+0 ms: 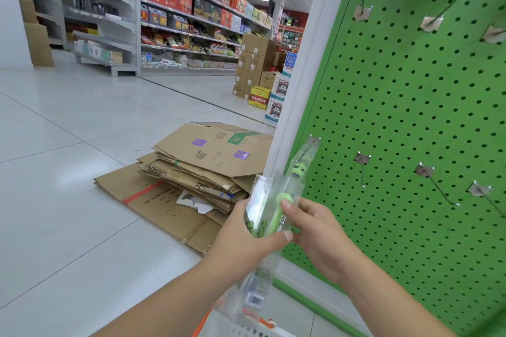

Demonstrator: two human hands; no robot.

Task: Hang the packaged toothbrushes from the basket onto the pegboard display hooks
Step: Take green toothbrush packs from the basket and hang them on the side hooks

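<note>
Beside green pegboard (397, 107): left hand (246, 235) clamped round packaged toothbrushes (267, 210), right hand (315, 230) pinched same pack.

The basket (246, 330) is cut off by the bottom edge; only an orange handle and a pale rim show. The left hand (246, 232) and right hand (315, 230) cover the middle of the clear toothbrush packet (264, 200), so the green brush inside shows only in parts, and the packet's lower end is blurred. Print on its barcode label is too small to read. A second packet (301, 161) on the pegboard (410, 117) hangs partly behind the first. Pale blue packets (top right corner) are cut off by the upper edge. Distant shelf goods (191, 22) are too small to identify.
</note>
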